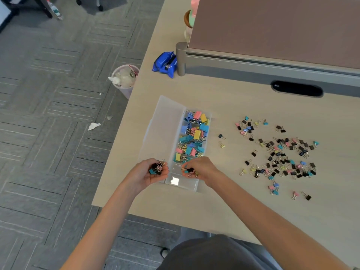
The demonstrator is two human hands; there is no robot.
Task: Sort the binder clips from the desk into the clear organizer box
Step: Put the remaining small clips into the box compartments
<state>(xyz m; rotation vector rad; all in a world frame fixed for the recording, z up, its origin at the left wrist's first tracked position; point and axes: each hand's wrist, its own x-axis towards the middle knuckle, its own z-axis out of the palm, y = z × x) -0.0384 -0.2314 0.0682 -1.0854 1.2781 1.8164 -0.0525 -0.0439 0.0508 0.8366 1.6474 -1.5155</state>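
Observation:
The clear organizer box [194,185] lies open on the desk, its lid [165,123] folded out to the left. Its far compartment holds several large coloured binder clips [192,137]. My left hand [145,175] is cupped palm up just left of the box's near end and holds a bunch of small binder clips [157,168]. Over the box's near compartment my right hand [201,168] grips another bunch of small clips [190,171]. Several small black and pastel clips [282,154] lie scattered on the desk to the right.
A blue pouch [165,64] lies at the back beside a grey partition post [181,58]. A cable slot [297,88] sits in the desk further right. A waste bin [124,76] stands on the carpet off the desk's left edge. The near desk edge runs below my forearms.

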